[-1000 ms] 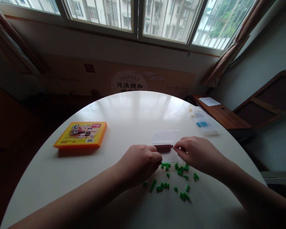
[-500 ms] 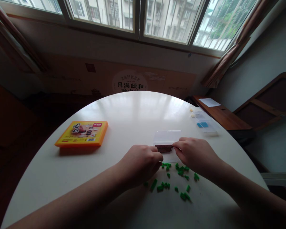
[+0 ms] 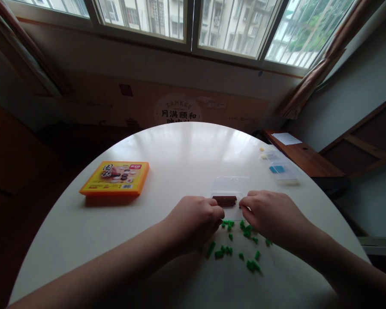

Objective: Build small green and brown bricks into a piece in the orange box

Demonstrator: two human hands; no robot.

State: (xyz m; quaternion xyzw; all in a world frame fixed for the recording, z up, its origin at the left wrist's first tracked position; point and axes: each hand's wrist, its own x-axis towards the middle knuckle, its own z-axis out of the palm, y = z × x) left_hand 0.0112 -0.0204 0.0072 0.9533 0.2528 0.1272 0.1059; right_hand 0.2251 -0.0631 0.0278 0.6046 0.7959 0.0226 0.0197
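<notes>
A clear plastic box [image 3: 230, 184] with its lid raised lies on the white table, holding tight rows of tiny dark brown pieces [image 3: 225, 201]. My left hand [image 3: 196, 216] is closed at the box's left side, fingertips by the left end of the rows; what they grip is hidden. On the other side, my right hand [image 3: 268, 210] pinches a small dark brown piece [image 3: 240, 207] just right of the rows. Below both hands, several small green plastic blocks [image 3: 224, 251] are scattered, some single and some joined or bunched.
An orange box with a yellow printed lid [image 3: 117, 177] sits on the left of the round white table [image 3: 167, 150]. At the right edge are a clear case [image 3: 286, 174] with blue pieces [image 3: 276, 169] and small yellow bits [image 3: 263, 157]. A wooden desk [image 3: 312, 159] stands beyond.
My right hand has drawn slightly away from the right end of the brown rows, and a small dark piece now shows at its fingertips. My left hand stays at the box's left side.
</notes>
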